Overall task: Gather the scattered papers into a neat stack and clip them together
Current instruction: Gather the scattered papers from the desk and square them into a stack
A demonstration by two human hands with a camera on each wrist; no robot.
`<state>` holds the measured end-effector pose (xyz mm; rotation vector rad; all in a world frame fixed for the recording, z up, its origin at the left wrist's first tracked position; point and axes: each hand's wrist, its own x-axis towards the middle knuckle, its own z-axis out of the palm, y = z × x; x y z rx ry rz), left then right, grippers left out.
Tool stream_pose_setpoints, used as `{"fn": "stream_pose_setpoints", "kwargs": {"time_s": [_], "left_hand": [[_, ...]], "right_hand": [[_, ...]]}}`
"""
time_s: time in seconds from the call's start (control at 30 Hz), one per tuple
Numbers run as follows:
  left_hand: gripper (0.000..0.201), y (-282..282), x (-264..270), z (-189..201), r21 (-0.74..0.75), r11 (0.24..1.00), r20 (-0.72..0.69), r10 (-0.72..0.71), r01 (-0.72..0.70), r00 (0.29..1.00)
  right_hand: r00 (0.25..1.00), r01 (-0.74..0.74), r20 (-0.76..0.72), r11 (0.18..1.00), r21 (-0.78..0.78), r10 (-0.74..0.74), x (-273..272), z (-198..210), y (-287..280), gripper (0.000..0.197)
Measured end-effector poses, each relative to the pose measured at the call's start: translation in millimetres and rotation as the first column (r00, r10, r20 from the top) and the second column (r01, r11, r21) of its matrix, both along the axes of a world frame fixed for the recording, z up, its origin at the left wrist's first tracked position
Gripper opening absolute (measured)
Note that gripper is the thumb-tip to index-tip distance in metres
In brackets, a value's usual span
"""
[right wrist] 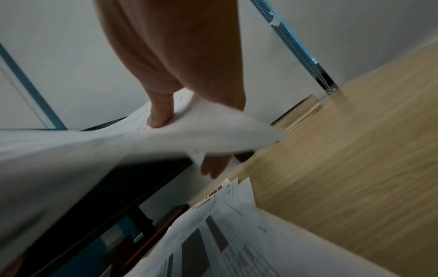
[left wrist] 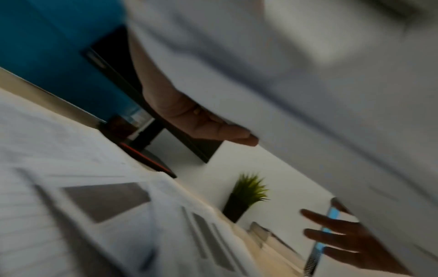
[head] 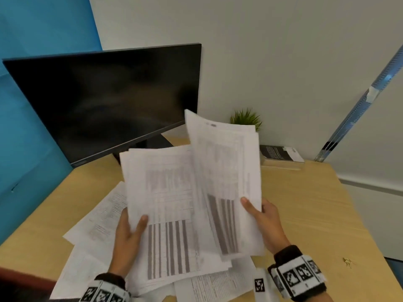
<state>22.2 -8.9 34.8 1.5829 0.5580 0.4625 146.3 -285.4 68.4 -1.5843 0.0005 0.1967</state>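
Note:
I hold two bundles of printed white papers above a light wooden desk (head: pixel 316 210). My left hand (head: pixel 128 234) grips the left bundle (head: pixel 165 203), thumb on top and fingers underneath. My right hand (head: pixel 259 216) pinches the right bundle (head: pixel 224 171), which overlaps the left one and stands tilted up. In the right wrist view the thumb (right wrist: pixel 161 112) presses on the sheets (right wrist: pixel 213 135). More loose papers (head: pixel 102 216) lie scattered on the desk beneath. A small gold clip (head: pixel 347 261) lies on the desk at right.
A black monitor (head: pixel 104 101) stands at the back left before a blue partition (head: pixel 28 83). A small potted plant (head: pixel 246 118) and a book (head: pixel 281 155) sit by the white back wall. Bare desk lies to the right of the papers.

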Motion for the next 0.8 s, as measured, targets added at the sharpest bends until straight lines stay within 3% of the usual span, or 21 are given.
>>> {"fn": "stream_pose_setpoints", "kwargs": {"time_s": [0.07, 0.13, 0.23, 0.3, 0.4, 0.53, 0.67, 0.8], "left_hand": [[0.03, -20.4, 10.0, 18.8, -0.092, 0.993, 0.071, -0.061, 0.067, 0.996], [0.04, -37.5, 17.2, 30.4, -0.126, 0.979, 0.154, -0.138, 0.158, 0.978], [0.053, -50.8, 24.5, 32.6, -0.064, 0.955, 0.138, -0.278, 0.289, 0.95], [0.044, -53.8, 28.6, 30.6, 0.004, 0.96, 0.108, -0.28, 0.282, 0.954], [0.046, -57.5, 31.1, 29.9, -0.022, 0.971, 0.143, -0.234, 0.24, 0.962], [0.05, -65.4, 31.5, 30.9, -0.01, 0.953, 0.199, -0.295, 0.303, 0.935], [0.053, -83.2, 37.7, 33.1, 0.153, 0.924, 0.202, -0.377, 0.351, 0.904], [0.055, -92.6, 44.3, 25.1, 0.184, 0.899, 0.187, -0.429, 0.397, 0.884]], "right_hand": [[0.999, -0.045, 0.028, 0.999, 0.018, 0.044, -11.5, -4.7, 10.8, 0.03], [0.998, -0.017, 0.066, 1.0, 0.025, 0.015, -16.8, -10.2, 15.7, 0.034], [0.989, 0.091, 0.117, 0.995, 0.043, -0.095, -19.6, -10.4, 15.6, 0.034], [0.981, 0.128, 0.141, 0.99, 0.056, -0.135, -20.1, -8.8, 11.5, 0.048], [0.989, 0.075, 0.12, 0.992, 0.104, -0.087, -20.7, -5.6, 0.8, 0.067], [0.99, -0.077, 0.121, 0.995, 0.068, 0.068, -26.3, -2.8, -5.2, 0.041], [0.977, 0.028, 0.206, 0.99, 0.138, -0.056, -27.8, -4.5, -7.2, 0.034], [0.973, 0.115, 0.191, 0.99, 0.087, -0.13, -26.2, -18.4, -9.4, 0.03]]}}
